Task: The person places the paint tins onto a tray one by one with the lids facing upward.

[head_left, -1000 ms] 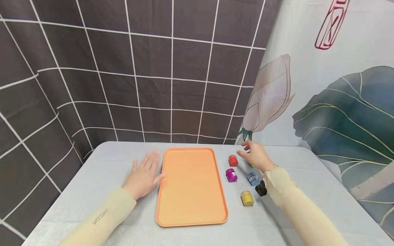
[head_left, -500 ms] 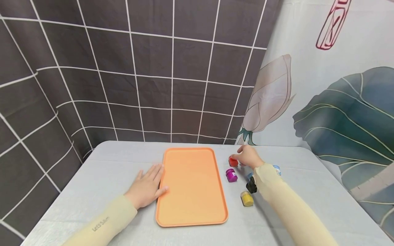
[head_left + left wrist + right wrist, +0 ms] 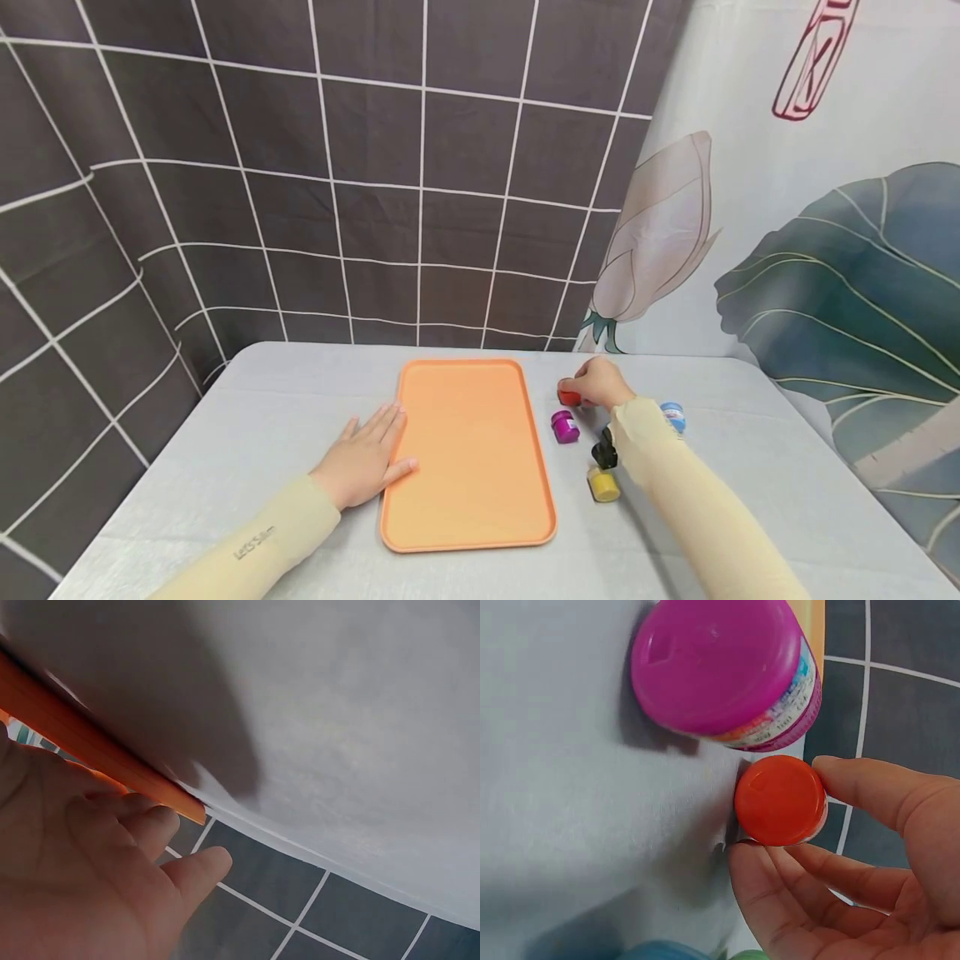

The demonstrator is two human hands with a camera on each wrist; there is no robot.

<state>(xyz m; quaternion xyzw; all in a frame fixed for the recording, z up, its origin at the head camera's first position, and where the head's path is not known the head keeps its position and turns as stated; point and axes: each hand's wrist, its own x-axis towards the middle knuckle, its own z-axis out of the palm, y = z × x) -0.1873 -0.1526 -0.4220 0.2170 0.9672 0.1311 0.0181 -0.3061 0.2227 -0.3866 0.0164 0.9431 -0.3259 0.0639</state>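
Note:
My right hand (image 3: 600, 383) is at the small red jar (image 3: 780, 800). In the right wrist view the thumb is against one side of its lid and the fingertips (image 3: 751, 859) are at the other side. A larger-looking purple jar (image 3: 720, 667) stands beside it, closer to the camera. My left hand (image 3: 360, 462) lies at the left side of the orange tray (image 3: 468, 458), its straight fingers and thumb reaching over the rim. In the left wrist view the palm (image 3: 82, 855) shows beside the tray's edge (image 3: 112, 754).
A yellow jar (image 3: 603, 485) stands nearer the front, and a light blue jar (image 3: 673, 417) is right of the right sleeve. A black object (image 3: 604, 451) is at the right wrist. Tops of a blue jar (image 3: 664, 951) and a green one (image 3: 748, 955) show low in the right wrist view.
My right hand has moved left and down onto the red jar and closed its fingers around it. My left hand has shifted right, onto the tray's rim.

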